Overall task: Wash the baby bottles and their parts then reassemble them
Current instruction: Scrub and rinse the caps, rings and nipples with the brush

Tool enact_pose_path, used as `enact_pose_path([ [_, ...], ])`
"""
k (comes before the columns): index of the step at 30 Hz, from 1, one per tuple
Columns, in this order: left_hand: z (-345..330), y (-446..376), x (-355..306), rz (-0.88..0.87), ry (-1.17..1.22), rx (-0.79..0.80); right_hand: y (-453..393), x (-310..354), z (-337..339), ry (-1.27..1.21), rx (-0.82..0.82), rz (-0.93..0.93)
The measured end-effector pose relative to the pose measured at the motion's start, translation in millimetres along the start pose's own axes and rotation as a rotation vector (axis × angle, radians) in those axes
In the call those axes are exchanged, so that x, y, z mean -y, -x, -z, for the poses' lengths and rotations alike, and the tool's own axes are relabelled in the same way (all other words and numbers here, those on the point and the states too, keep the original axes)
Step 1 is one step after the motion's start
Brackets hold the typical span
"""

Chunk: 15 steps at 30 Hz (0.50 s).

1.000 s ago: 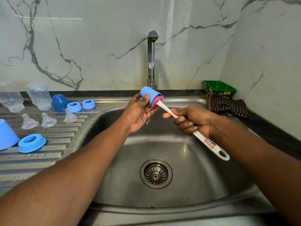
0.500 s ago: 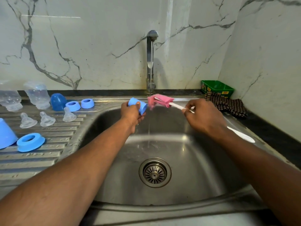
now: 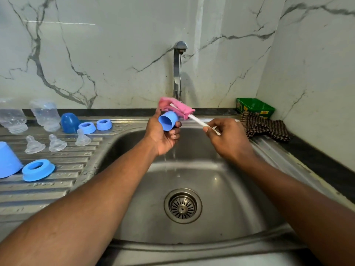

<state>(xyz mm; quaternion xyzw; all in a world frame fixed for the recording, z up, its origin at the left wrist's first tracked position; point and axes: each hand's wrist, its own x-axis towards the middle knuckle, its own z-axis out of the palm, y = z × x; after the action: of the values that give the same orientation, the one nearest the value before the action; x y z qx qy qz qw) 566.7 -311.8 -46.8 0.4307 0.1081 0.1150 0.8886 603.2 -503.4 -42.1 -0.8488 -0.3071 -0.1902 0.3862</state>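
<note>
My left hand (image 3: 163,135) grips a small blue bottle cap (image 3: 168,120) over the sink, its open mouth turned toward me. My right hand (image 3: 228,138) pinches the white handle of a bottle brush (image 3: 197,120); the brush's pink sponge head (image 3: 177,108) lies across the outside of the cap, under the running tap (image 3: 179,70). On the drainboard at left stand two clear bottles (image 3: 45,114), three clear teats (image 3: 55,143), a dark blue cap (image 3: 69,122), two small blue rings (image 3: 103,124), a larger blue ring (image 3: 38,169) and a big blue cap (image 3: 7,160).
The steel sink basin (image 3: 221,189) has a drain strainer (image 3: 182,206) in the middle, and water falls into it. A checked cloth (image 3: 263,128) and a green box (image 3: 255,108) sit at the back right corner. Marble walls close off the back and right.
The sponge head came out of the cap and now lies across its outside. My left hand turned the cap's mouth toward me under the water. My right hand slid along the handle.
</note>
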Motion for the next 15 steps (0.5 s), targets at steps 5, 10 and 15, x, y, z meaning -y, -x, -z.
enact_pose_path([
  [5, -1.1, -0.6, -2.8, -0.040, 0.047, 0.004, -0.5, 5.6, -0.7, -0.004, -0.001, 0.065],
  [10, 2.0, -3.4, -5.4, -0.036, 0.033, -0.075, -3.4, 3.5, 2.1, -0.004, 0.027, 0.092],
  [15, 6.6, -2.8, -4.0, -0.070, -0.119, -0.133, -7.8, -2.6, 4.3, 0.040, -0.028, 0.005],
])
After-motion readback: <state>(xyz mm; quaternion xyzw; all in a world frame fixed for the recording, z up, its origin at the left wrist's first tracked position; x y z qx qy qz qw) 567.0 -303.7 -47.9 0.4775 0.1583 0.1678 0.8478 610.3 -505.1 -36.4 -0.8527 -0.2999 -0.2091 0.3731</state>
